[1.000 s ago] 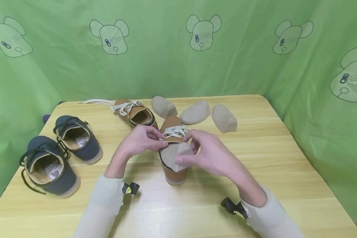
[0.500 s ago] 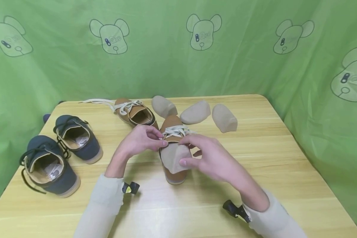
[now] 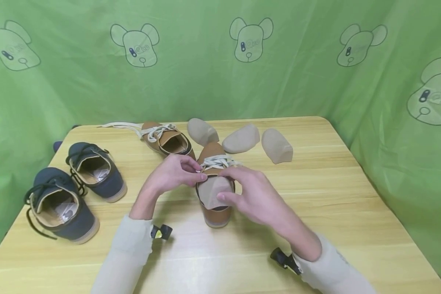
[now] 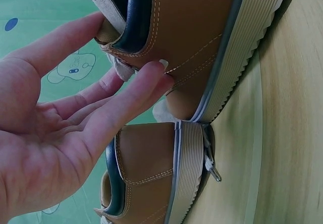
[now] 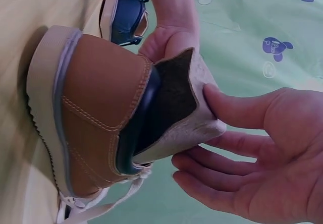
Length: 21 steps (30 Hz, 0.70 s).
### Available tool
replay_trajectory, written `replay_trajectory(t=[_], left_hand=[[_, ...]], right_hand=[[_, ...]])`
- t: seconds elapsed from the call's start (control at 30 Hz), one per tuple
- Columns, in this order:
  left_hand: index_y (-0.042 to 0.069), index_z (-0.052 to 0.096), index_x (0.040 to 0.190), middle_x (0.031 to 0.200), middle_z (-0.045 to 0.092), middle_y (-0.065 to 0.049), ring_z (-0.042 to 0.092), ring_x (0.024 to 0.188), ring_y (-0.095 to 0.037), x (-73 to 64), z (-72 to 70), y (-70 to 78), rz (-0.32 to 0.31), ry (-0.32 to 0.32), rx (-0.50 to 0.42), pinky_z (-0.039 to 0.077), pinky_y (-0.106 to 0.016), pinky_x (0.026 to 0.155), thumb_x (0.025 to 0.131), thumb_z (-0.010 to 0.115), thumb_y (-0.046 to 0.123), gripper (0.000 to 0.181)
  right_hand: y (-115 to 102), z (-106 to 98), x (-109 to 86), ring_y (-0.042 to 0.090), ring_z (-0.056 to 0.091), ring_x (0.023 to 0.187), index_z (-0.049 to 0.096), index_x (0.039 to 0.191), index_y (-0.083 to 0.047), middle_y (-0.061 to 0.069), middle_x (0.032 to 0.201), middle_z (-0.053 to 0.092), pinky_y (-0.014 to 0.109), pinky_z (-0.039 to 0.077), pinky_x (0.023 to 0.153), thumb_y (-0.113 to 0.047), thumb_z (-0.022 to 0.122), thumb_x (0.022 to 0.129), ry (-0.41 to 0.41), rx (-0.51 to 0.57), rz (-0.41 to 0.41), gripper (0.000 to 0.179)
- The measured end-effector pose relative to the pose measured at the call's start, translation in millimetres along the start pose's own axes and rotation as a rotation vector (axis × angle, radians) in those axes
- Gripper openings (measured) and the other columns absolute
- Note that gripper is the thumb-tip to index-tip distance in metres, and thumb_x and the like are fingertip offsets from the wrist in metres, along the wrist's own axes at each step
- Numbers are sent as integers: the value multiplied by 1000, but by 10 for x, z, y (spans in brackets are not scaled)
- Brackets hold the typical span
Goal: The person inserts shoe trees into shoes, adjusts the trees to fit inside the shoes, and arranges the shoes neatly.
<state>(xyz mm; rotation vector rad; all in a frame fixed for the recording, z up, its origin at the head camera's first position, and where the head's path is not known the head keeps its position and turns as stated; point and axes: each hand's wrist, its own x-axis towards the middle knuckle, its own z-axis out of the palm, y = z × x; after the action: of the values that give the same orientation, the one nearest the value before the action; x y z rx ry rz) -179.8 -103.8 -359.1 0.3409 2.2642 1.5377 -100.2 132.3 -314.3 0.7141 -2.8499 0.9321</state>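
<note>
Tan shoe (image 3: 214, 212) half-filled by beige insert (image 3: 212, 192), right hand (image 3: 255, 196) pinching insert, left hand (image 3: 170, 175) gripping shoe's collar.

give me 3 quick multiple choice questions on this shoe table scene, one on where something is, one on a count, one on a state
1. Where is the insert that the right hand holds?
A. flat on the table
B. partly in the brown shoe's opening
C. inside a blue shoe

2. How many loose beige inserts lie at the back of the table?
A. one
B. three
C. five

3. What is the left hand doing?
A. holding the near brown shoe by its laces
B. resting flat on the table
C. lifting a blue shoe

Key: 1 B, the insert sticks out of the brown shoe. 2 B, three loose inserts lie in a row there. 3 A, its fingers pinch at the lace area.
</note>
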Motion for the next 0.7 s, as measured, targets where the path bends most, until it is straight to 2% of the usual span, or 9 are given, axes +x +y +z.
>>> replay_trajectory(t=[0.23,0.5,0.7], left_hand=[[4,72,104,95,77,-10,75,77,-23,5,2,-5,2,0,9,62,-36,76,82,86,24,33],[4,70,105,97,77,-11,75,78,-25,1,-5,10,-6,2,14,62,-38,78,82,86,25,34],[4,70,105,97,77,-10,75,77,-24,-11,-7,26,-3,6,31,61,-37,78,83,85,26,35]], right_hand=[[51,123,62,26,67,113,68,121,-14,6,121,70,47,54,96,-26,85,83,43,-54,23,43],[79,179,92,28,66,117,68,124,-10,9,124,70,48,53,100,-26,84,85,65,-64,18,45],[85,201,101,28,66,109,67,124,-11,9,120,68,47,55,95,-26,83,85,59,-63,33,44]])
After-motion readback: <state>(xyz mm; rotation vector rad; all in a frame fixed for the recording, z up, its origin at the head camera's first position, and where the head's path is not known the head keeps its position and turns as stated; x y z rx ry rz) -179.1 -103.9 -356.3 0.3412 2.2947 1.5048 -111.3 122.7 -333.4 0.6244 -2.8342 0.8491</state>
